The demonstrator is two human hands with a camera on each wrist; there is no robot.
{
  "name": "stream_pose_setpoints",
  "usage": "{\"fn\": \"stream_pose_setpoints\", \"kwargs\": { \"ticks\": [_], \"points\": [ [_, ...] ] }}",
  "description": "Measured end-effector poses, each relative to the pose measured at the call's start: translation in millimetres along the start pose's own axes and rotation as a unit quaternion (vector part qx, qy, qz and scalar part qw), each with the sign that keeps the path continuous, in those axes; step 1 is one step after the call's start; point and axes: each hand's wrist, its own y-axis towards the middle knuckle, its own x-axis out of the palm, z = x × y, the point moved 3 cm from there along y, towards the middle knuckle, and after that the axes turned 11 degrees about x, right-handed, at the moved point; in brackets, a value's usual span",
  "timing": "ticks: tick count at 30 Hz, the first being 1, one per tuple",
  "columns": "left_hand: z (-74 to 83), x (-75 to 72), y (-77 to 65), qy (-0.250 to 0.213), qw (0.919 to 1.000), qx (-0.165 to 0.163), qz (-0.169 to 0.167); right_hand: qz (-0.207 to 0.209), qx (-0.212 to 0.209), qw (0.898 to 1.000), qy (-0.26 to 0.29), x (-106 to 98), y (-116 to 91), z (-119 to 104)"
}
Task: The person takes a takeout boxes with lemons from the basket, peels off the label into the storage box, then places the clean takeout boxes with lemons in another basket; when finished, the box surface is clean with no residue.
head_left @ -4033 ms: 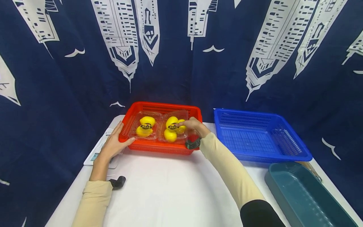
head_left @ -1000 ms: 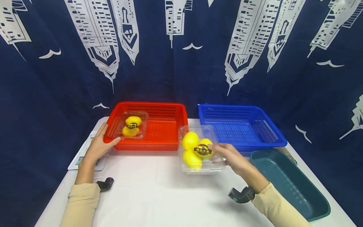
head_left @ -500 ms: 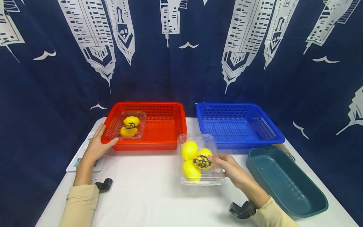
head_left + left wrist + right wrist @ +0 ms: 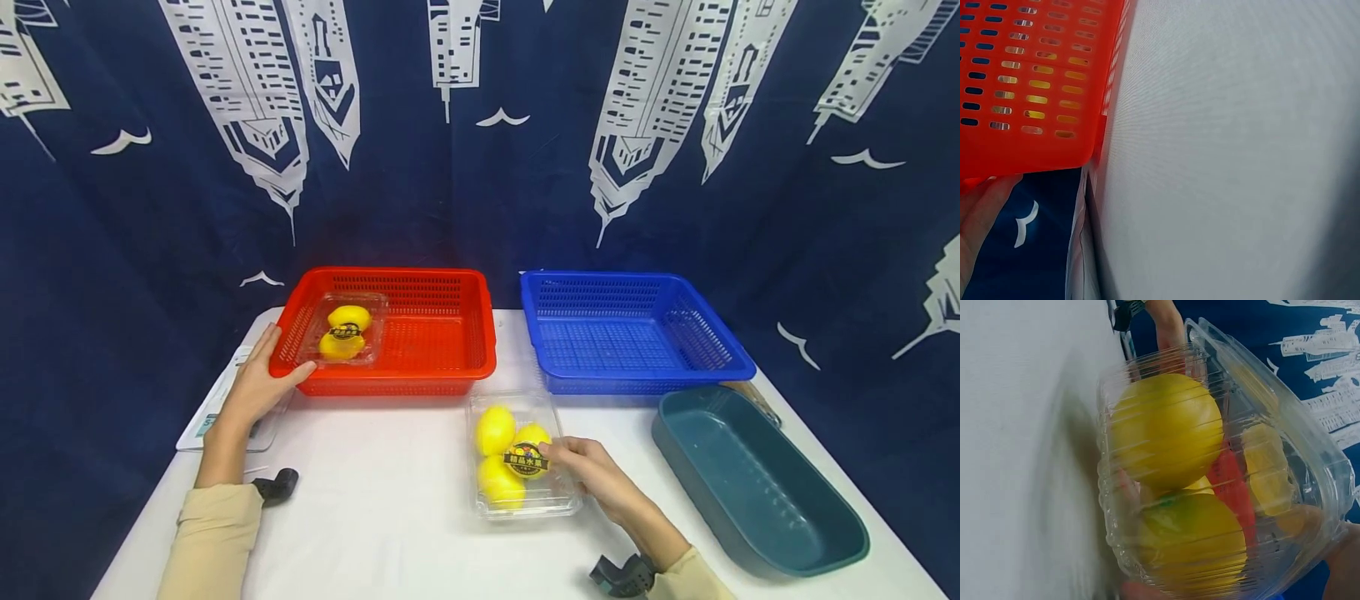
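Note:
In the head view, my right hand (image 4: 600, 479) holds a clear plastic clamshell box (image 4: 558, 414) by its right side, thumb on the lid near a black label. Three lemons (image 4: 496, 430) lie inside. The box is low over the white table, and I cannot tell if it touches. The right wrist view shows the box (image 4: 1272, 544) close up, with large lemons (image 4: 1169, 431) behind its ribbed wall. My left hand (image 4: 258, 387) rests at the left corner of the red basket (image 4: 397, 385), fingers straight along its side. Inside that basket sits another clamshell box (image 4: 378, 321) with two lemons (image 4: 349, 317).
A blue basket (image 4: 645, 385) stands at the back right. In front of it is a dark teal tray (image 4: 750, 487) near the table's right edge. A white flat item (image 4: 197, 425) lies under my left forearm. The patterned curtain (image 4: 450, 200) hangs behind the table.
My right hand has lifted one box of lemons out of the red basket and brought it forward and down to the middle of the table. My left hand stays at the basket's corner.

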Motion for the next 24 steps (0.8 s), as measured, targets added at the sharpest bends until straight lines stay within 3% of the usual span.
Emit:
{"fn": "stream_pose_setpoints", "kwargs": {
  "ticks": [6, 14, 24],
  "points": [
    [0.7, 2.8, 3.7, -0.002, 1.0000, -0.003, -0.007, 0.032, 0.006, 0.999, 0.000, 2.5, 6.9, 13.5],
    [1.9, 4.3, 8.6, -0.002, 1.0000, 0.007, 0.001, 0.060, -0.005, 0.998, -0.009, 1.3, 8.4, 15.3],
    [-0.2, 1.5, 1.6, -0.008, 0.9999, 0.006, 0.002, 0.126, -0.006, 0.991, -0.034, 4.1, 11.4, 21.7]
  ]
}}
